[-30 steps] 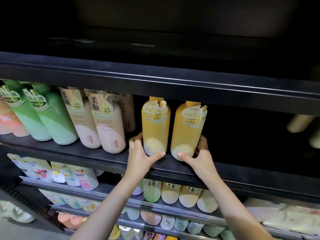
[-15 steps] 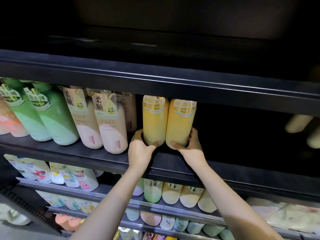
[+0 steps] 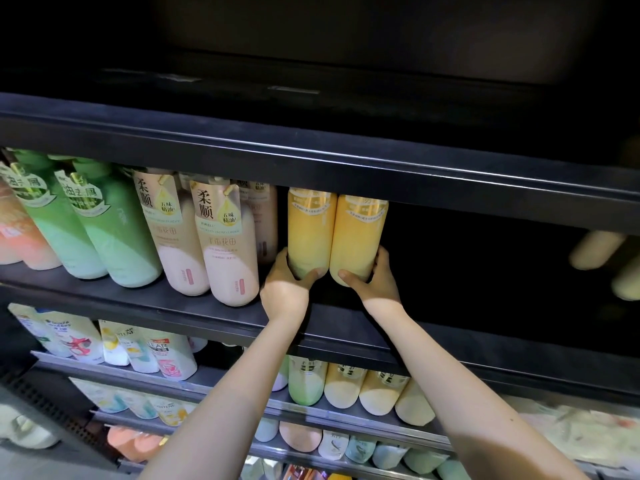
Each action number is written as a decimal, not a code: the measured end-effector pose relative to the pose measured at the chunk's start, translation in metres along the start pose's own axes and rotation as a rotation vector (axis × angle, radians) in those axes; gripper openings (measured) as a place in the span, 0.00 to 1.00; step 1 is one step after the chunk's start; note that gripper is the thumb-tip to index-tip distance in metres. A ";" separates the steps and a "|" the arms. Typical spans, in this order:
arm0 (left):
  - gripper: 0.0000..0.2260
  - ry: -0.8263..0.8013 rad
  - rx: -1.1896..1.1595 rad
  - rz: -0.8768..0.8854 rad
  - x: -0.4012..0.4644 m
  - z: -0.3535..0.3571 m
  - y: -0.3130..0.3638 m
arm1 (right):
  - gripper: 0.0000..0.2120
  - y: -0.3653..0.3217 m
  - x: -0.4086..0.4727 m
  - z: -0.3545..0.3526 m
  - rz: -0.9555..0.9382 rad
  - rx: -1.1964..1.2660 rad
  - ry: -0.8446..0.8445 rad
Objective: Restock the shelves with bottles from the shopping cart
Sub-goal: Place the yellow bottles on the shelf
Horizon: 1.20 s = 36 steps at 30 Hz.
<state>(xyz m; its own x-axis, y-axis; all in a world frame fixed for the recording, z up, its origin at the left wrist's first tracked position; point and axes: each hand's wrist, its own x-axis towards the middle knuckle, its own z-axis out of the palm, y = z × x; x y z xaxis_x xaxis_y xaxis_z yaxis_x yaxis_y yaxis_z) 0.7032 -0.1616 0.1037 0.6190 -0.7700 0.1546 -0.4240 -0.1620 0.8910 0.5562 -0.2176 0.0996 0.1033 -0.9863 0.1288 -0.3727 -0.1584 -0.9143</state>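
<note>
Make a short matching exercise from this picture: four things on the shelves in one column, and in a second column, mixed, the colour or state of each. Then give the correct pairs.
Things:
1. left yellow bottle
2. right yellow bottle
3. green bottles
4. beige bottles

Colour or state:
A. stand at the left end of the same shelf, no hand on them
B. gripped at its base by the right hand
C. stand untouched just left of the two yellow ones
D. gripped at its base by the left hand

Pairs: 1-D, 2-B, 3-A, 4-C
</note>
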 end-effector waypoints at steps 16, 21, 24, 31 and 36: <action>0.23 -0.330 0.654 0.216 -0.030 -0.040 -0.009 | 0.30 -0.008 -0.055 -0.023 0.067 -0.389 -0.031; 0.23 -0.461 0.720 0.380 -0.051 -0.076 -0.017 | 0.21 -0.019 -0.136 -0.053 -0.002 -0.465 0.034; 0.22 -0.552 0.687 0.449 -0.073 -0.088 -0.012 | 0.20 -0.019 -0.197 -0.066 0.040 -0.482 0.109; 0.24 -0.871 0.476 0.826 -0.173 -0.076 -0.001 | 0.17 0.000 -0.355 -0.087 0.345 -0.630 0.283; 0.27 -1.209 0.483 1.033 -0.278 -0.044 0.009 | 0.21 0.015 -0.486 -0.097 0.614 -0.745 0.412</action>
<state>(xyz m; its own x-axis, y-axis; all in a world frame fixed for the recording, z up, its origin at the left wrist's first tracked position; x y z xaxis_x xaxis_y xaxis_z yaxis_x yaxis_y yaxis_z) 0.5565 0.0778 0.0869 -0.7734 -0.6322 -0.0474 -0.5973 0.7016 0.3885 0.4112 0.2550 0.0607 -0.5655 -0.8242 -0.0287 -0.7427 0.5241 -0.4167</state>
